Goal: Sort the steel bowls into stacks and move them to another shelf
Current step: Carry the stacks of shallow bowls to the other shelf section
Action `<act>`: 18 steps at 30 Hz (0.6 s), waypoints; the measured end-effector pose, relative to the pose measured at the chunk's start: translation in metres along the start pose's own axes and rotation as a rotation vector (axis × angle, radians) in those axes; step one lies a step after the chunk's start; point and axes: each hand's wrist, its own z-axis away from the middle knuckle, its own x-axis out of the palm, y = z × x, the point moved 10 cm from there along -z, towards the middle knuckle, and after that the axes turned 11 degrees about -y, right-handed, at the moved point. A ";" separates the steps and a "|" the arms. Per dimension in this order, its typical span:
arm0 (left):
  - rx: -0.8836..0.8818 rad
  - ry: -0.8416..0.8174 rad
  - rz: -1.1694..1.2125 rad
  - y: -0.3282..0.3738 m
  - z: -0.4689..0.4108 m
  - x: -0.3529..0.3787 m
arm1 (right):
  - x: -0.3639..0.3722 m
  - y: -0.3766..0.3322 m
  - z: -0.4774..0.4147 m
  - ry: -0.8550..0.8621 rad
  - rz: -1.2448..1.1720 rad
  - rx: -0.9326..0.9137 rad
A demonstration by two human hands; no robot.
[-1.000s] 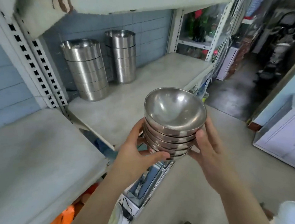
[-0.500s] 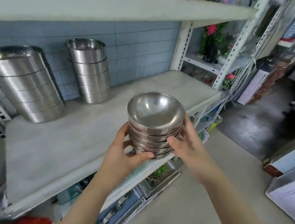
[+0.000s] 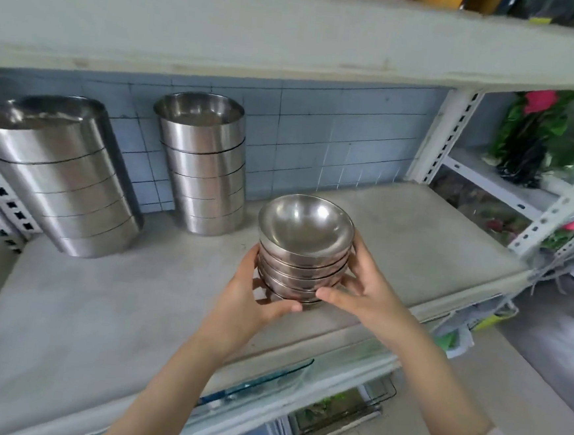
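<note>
Shelf [image 3: 100, 305]: a pale grey board that runs across the view from the left edge to the white racking on the right, with a blue tiled wall [image 3: 336, 135] behind it and an upper shelf [image 3: 293, 29] above.
Wide stack [image 3: 65, 179]: straight-sided steel containers nested in a tall column at the back left of the shelf, beside the perforated frame.
Narrow stack [image 3: 203, 169]: a slimmer column of the same kind, just right of the wide stack, standing close to the tiles.
Left hand [image 3: 251, 303]: curled round the left side of the bowl stack, the thumb laid across the lower front.
Bowl stack [image 3: 303, 249]: several shallow round steel bowls nested rim up, held between both hands over the front middle of the shelf; whether its base touches the board cannot be told.
Right hand [image 3: 369, 292]: wrapped round the right side of the bowl stack, fingers against the rims, the thumb reaching left under the lowest bowls.
Post [image 3: 446, 133]: a white slotted upright at the shelf's back right corner.
Flowers [image 3: 540, 127]: pink blooms and green leaves on the next rack, far right.
</note>
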 end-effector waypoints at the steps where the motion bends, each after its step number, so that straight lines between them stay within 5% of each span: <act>1: -0.010 0.002 0.001 -0.003 -0.006 0.000 | -0.006 0.004 -0.007 -0.008 -0.001 -0.003; 18: -0.135 0.305 -0.182 -0.014 -0.133 -0.032 | -0.093 0.028 -0.174 -0.156 0.198 -0.115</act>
